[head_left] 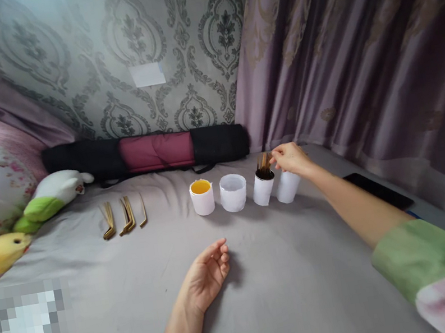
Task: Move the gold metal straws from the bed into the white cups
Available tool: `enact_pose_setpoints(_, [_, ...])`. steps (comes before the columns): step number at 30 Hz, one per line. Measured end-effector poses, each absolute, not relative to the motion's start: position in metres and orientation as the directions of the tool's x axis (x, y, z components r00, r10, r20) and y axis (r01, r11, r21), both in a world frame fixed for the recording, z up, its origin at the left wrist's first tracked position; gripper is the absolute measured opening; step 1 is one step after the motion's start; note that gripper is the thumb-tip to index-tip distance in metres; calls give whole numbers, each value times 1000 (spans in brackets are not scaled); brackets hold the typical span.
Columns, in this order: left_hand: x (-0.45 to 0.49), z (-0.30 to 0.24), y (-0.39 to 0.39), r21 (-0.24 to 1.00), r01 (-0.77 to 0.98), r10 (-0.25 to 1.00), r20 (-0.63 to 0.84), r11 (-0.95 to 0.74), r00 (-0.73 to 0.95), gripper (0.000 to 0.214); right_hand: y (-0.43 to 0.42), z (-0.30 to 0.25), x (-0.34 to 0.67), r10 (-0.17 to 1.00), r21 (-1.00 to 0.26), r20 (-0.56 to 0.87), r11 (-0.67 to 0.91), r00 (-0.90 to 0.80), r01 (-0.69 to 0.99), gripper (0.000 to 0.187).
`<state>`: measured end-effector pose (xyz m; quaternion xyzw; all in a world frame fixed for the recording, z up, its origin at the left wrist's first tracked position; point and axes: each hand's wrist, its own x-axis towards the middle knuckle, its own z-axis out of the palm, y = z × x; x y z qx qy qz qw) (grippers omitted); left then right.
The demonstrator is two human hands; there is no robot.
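My right hand (289, 158) reaches to the far side, its fingers pinched together at the edge of a bundle of thin brown sticks (263, 162). The sticks stand upright in a narrow white cup (264, 192) with a dark inside. What the fingertips hold is too small to make out. A second narrow white cup (288, 188) stands below that hand, its top partly hidden. My left hand (209, 276) rests palm up nearer to me, fingers loosely curled apart from the thumb, holding nothing. Beyond it stand a white cup with a yellow inside (204, 203) and a wide white cup (234, 196).
Thin gold-coloured bent sticks lie at the left in two bunches (108, 222) (127, 216) beside a single one (142, 211). A black and maroon long bag (156, 152) lies along the wall. Plush toys (55, 200) sit left; a dark flat device (377, 189) lies right.
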<state>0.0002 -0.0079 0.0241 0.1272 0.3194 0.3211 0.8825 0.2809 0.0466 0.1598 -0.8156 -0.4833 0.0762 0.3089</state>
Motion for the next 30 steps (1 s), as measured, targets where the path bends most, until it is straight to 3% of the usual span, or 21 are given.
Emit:
enact_pose_setpoints(11, [1,25,-7,428,-482,645,-489,764,587,16,42,164,283,825,-585,164,-360,541,727,23])
enact_pose_setpoints(30, [0,24,-8,418,-493,646,-473,763,599,16,35,165,294,824,-682,318,-146,470,717,22])
